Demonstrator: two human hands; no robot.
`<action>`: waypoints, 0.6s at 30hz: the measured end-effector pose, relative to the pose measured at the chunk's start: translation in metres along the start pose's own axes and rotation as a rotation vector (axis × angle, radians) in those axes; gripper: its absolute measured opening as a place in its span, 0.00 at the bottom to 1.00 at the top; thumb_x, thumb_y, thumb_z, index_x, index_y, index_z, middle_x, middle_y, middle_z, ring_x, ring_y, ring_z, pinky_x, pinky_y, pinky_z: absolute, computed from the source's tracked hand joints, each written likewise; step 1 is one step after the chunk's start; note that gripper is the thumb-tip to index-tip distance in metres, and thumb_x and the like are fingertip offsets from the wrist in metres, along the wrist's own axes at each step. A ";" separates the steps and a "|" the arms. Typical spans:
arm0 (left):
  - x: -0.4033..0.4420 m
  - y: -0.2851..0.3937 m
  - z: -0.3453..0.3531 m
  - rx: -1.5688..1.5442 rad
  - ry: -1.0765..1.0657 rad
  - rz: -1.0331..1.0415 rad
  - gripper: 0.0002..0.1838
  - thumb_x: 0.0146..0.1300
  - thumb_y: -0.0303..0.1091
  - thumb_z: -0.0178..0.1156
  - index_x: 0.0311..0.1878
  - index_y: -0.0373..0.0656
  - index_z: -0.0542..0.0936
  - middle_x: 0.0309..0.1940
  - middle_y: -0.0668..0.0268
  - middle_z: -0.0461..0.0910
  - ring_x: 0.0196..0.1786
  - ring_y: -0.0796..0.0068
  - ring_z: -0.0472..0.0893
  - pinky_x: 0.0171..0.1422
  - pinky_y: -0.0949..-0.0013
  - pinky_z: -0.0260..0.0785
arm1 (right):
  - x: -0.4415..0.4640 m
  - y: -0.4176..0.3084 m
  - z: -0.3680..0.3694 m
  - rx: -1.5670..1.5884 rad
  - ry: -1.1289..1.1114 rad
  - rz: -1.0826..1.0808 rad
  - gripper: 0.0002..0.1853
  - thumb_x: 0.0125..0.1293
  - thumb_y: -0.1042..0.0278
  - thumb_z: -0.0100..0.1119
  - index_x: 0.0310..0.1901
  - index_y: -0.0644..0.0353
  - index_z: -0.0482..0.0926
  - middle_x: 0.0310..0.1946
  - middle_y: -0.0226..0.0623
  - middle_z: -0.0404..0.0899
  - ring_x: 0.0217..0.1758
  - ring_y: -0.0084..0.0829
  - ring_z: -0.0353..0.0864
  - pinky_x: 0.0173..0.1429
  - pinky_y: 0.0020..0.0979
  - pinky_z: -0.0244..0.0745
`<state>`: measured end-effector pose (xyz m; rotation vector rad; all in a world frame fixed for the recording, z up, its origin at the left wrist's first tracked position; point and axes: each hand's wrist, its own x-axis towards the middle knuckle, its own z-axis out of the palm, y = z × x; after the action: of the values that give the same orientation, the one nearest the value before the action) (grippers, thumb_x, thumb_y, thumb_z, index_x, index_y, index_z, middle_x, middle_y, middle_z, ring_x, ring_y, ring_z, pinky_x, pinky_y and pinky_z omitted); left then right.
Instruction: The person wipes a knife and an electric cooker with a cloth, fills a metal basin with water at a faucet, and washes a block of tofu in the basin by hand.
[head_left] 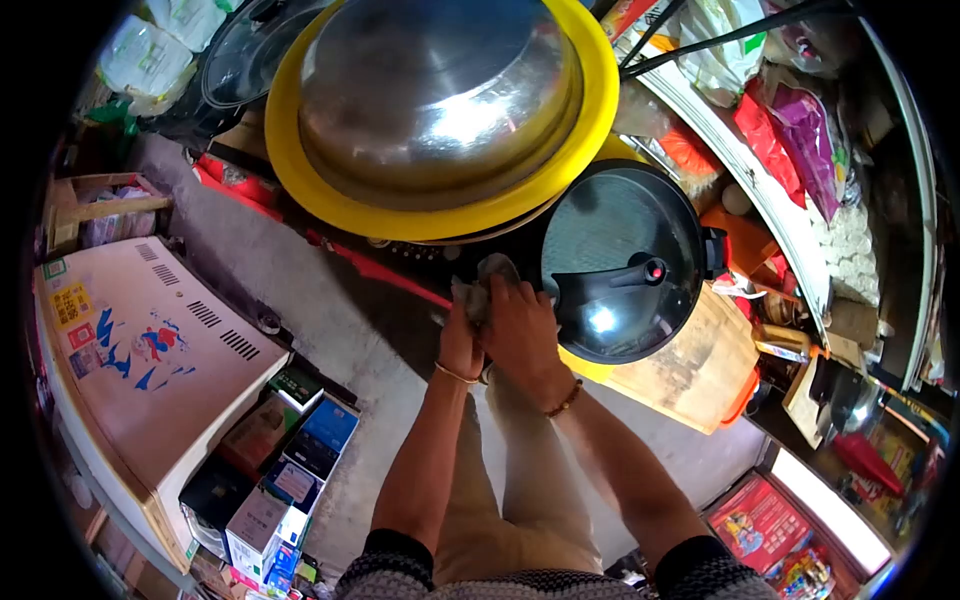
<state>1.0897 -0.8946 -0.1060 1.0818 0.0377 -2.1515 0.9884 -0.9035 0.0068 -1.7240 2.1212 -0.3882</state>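
Observation:
My left hand [459, 338] and my right hand [522, 332] are together at the front edge of the dark worktop, fingers closed round a crumpled greyish cloth [497, 268]. Part of the cloth sticks out above my fingers; the rest is hidden in my grip. Just right of my right hand stands a dark round pan [612, 225] with a glass lid and a black handle bar across it. Beyond my hands a large steel basin [440, 90] lies upside down inside a wide yellow rim [300, 195].
A wooden cutting board [685, 350] lies right of the pan. Farther right are shelves with plastic bags and an egg tray [848, 245]. On the left stand a white cabinet [150, 350] and several small boxes [290, 475]. A red strip [375, 268] runs along the worktop edge.

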 end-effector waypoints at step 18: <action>0.008 0.005 0.017 0.849 0.001 0.152 0.23 0.58 0.37 0.57 0.54 0.38 0.67 0.47 0.63 0.72 0.43 0.74 0.76 0.33 0.75 0.73 | -0.019 0.306 -0.154 -0.325 0.147 0.445 0.13 0.49 0.67 0.52 0.38 0.58 0.70 0.37 0.42 0.74 0.45 0.45 0.71 0.46 0.45 0.65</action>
<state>1.0775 -0.9085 -0.0989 1.4691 -1.0003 -2.0443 0.6549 -0.8246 0.0117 -1.3428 2.7091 -0.0446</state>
